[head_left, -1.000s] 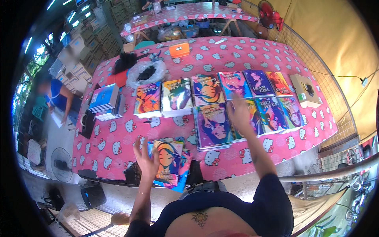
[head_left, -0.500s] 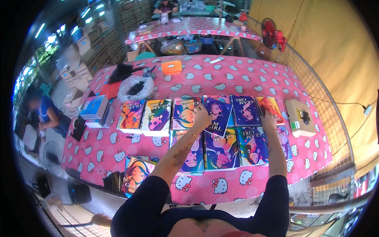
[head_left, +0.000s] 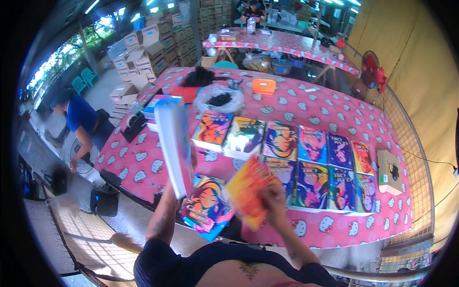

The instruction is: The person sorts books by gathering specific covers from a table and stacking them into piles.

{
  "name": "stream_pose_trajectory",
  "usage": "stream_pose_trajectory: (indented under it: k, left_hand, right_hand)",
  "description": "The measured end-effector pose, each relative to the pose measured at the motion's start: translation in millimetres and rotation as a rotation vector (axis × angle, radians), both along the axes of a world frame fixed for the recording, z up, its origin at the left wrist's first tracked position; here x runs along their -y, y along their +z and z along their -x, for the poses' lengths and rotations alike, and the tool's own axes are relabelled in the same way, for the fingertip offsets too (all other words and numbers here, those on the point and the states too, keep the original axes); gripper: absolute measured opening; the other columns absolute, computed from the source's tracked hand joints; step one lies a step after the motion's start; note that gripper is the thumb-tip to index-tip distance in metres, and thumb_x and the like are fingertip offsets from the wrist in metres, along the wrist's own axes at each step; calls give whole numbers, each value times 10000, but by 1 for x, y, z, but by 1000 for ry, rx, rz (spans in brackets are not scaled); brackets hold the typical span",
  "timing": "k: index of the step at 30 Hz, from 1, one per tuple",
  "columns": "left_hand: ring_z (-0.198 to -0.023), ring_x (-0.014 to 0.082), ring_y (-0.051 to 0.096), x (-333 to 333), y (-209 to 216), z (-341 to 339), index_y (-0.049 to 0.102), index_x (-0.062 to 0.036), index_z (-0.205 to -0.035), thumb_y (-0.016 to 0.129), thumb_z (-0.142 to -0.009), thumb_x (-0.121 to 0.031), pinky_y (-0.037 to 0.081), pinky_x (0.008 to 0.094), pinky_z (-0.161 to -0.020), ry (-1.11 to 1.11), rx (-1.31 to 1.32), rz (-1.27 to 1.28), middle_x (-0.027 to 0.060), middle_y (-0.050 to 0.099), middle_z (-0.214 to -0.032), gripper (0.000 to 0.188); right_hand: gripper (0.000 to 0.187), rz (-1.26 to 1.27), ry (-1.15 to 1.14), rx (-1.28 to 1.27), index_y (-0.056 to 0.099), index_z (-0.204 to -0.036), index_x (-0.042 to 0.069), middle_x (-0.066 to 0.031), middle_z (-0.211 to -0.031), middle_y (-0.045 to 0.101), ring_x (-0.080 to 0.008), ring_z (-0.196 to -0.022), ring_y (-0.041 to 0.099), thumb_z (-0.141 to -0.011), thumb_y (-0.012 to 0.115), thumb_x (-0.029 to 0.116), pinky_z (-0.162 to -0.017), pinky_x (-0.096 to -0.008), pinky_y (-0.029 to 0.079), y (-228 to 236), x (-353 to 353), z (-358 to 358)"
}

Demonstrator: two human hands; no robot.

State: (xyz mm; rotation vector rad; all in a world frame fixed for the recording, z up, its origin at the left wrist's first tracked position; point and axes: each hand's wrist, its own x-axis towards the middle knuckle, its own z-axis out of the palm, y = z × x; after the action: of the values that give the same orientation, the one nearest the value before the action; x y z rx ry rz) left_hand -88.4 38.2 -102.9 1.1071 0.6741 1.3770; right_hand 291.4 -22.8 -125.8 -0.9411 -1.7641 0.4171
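Above the pink table (head_left: 143, 162), 1 orange-yellow book (head_left: 246, 190) tilts in the right hand (head_left: 273, 197).

- Left hand (head_left: 184, 184) gripping a tall stack of books (head_left: 173, 143), held upright on edge
- Right hand (head_left: 273, 193) clutching an orange book (head_left: 248, 190), tilted
- Colourful book (head_left: 206, 205) lying flat between both hands
- Rows of books (head_left: 311, 160) just beyond right hand on pink tablecloth (head_left: 143, 162)

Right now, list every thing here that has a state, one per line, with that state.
left hand: raised, gripping a thick white-edged stack of books held on edge.
right hand: holding a thin orange-yellow book, tilted above the table edge.
colourful books in rows: lying flat, face up, closed.
orange box: closed.
clear plastic bag: crumpled, dark contents inside.
small cardboard box: closed.
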Motion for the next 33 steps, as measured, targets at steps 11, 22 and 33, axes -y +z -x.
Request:
stream_pose_trajectory:
  k: [11, 22, 33]
  left_hand:
    - [-848, 234, 627, 56, -106, 27, 538, 18, -1238, 719, -778, -468, 489, 359, -824, 152, -757, 259, 141, 660, -896, 693]
    - [-895, 144, 623, 52, -89, 21, 609, -21, -1138, 686, -830, -229, 497, 295, -771, -52, -157, 553, 65, 662, -969, 380]
    - [-1129, 186, 544, 94, -85, 34, 367, -88, -1370, 734, -719, 35, 453, 348, -967, -122, -124, 293, 69, 571, -1197, 757]
  right_hand:
    - [523, 449, -218, 128, 453, -1321, 8, -219, -1230, 536, -335, -1164, 521, -870, 650, 185, -986, -399, 415, -66, 98, 128]
    - [442, 1329, 182, -931, 587, -1147, 61, -54, -1005, 662, -172, -868, 647, -773, 799, 162, -770, -343, 539, -91, 22, 158]
    - [845, 704, 318, -540, 339, -1361, 41, -88, -1201, 544, -181, -1114, 542, -687, 847, 86, -981, -327, 430, -50, 37, 145]
